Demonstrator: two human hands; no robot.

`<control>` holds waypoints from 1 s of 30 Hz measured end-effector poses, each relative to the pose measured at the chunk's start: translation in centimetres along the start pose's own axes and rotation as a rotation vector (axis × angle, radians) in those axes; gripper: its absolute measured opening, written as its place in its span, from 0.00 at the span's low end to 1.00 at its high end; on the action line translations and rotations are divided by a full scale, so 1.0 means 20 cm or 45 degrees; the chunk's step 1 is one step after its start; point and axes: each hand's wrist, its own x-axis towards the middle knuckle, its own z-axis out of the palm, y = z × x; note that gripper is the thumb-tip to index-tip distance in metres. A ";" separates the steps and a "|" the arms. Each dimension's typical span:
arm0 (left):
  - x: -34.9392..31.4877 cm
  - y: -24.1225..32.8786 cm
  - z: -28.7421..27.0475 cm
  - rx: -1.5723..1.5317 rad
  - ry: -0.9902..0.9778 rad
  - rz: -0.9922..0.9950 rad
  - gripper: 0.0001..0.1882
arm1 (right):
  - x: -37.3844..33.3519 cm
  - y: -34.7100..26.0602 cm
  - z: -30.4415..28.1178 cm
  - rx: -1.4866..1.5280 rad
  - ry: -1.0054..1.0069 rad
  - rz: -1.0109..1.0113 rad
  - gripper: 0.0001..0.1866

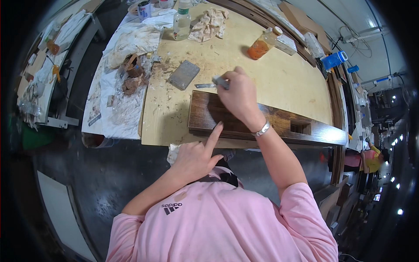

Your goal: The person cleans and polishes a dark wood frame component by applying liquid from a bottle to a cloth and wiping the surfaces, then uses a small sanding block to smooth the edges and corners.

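A dark brown wooden beam (270,118) with a rectangular cutout lies along the table's near edge. My left hand (195,156) stretches its index finger onto the beam's front edge, thumb apart. A stained white rag (173,153) sticks out beside its curled fingers. Above the beam, my right hand (239,94) closes round a small grey piece (221,82), mostly covered by the fingers. Just past the beam, a thin metal blade-like strip (205,86) points left from near that piece; whether they join I cannot tell. A grey rectangular block (184,74) lies farther left.
Behind, the table (301,83) carries a bottle of orange liquid (262,43), a clear bottle (181,22) and a crumpled cloth (209,25). Brown lumps (131,78) sit on a stained white sheet (98,107) at left. Long boards border the right side. Another person (371,159) is far right.
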 end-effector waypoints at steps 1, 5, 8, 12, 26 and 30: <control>0.01 0.00 0.00 0.028 -0.014 0.006 0.50 | 0.00 0.01 -0.02 0.099 -0.023 0.083 0.10; -0.01 -0.05 0.05 0.089 -0.039 0.005 0.50 | -0.10 -0.19 0.09 0.141 -0.014 -0.115 0.08; 0.01 -0.02 -0.01 0.057 -0.045 -0.009 0.49 | -0.18 0.00 -0.03 0.096 0.042 0.014 0.08; 0.01 -0.01 -0.05 -0.032 0.001 0.023 0.48 | -0.37 0.56 -0.35 -0.305 0.254 0.289 0.09; 0.04 0.02 -0.16 -0.154 -0.108 -0.077 0.44 | -0.44 0.82 -0.42 -0.330 0.408 0.496 0.10; 0.15 0.14 -0.31 -0.629 -0.407 -0.544 0.33 | -0.66 1.37 -0.79 -0.730 0.547 0.839 0.13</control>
